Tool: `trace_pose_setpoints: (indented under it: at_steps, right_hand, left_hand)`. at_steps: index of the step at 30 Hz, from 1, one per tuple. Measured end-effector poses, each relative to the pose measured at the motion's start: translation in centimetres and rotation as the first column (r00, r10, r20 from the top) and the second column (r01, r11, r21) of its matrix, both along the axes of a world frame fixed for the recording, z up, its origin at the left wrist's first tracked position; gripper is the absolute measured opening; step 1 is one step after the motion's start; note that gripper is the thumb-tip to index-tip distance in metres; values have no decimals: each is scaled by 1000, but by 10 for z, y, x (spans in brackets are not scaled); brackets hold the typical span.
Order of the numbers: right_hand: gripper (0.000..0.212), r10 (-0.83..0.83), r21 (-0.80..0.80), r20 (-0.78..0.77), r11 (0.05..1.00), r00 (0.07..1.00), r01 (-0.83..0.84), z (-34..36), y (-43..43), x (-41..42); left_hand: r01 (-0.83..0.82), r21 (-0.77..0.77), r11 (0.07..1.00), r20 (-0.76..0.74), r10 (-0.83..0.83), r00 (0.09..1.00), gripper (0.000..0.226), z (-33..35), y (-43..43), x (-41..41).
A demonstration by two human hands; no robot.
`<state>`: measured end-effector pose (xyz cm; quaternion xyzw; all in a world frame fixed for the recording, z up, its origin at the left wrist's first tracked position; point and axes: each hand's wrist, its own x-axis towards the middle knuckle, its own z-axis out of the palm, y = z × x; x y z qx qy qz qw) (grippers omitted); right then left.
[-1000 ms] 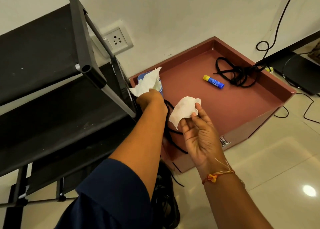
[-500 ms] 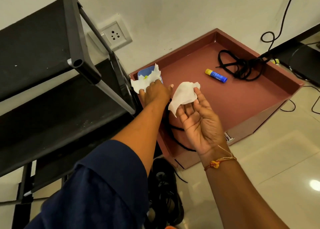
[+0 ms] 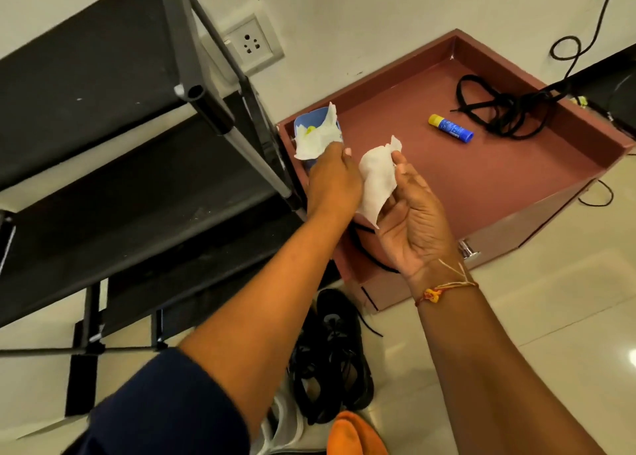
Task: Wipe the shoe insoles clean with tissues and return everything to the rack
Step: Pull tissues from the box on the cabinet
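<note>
Above maroon tray [image 3: 464, 186], left hand [image 3: 332, 182] fingers pinch pack tissue [image 3: 315, 137]; palm-up right hand [image 3: 416, 227] grips second tissue [image 3: 375, 182].

Bright, even indoor light, soft glare on the floor tiles [image 3: 568, 317], wide-angle bending and slight blur at the edges.

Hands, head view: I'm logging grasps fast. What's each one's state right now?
Left hand: closed, fingers pinching the protruding white tissue in the blue plastic tub.
Right hand: closed, holding a loose crumpled white tissue sheet.
</note>
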<state>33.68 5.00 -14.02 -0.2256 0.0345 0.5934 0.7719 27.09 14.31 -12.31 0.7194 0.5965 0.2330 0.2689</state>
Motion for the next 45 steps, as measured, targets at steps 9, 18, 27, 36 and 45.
trace_pose_setpoints:
  at_steps: [9,18,27,36,45]
  right_hand:
    - [39,305,-80,529,947,792,-311,46,-44,-67]
    - [31,602,-348,698,758,388,-552,44,-156,-188]
    - [15,667,-559,744,652,38,-512,-22,-150,-239]
    - [6,655,-551,755,665,39,-504,-51,-142,-246]
    - [11,755,-630,649,602,94,-490,-63,-143,-242]
  left_hand:
    - [-18,-372,928,514,222,829,21,64,-133,-140]
    - [-177,-594,784,587,574,570,26,48,-275,-282]
    - [-175,-435,884,437,377,817,65,-25,-285,-357]
    - [-141,-476,868,246,285,926,12,-67,-265,-360]
    - [-175,-778,603,441,723,531,21,-77,-261,-353]
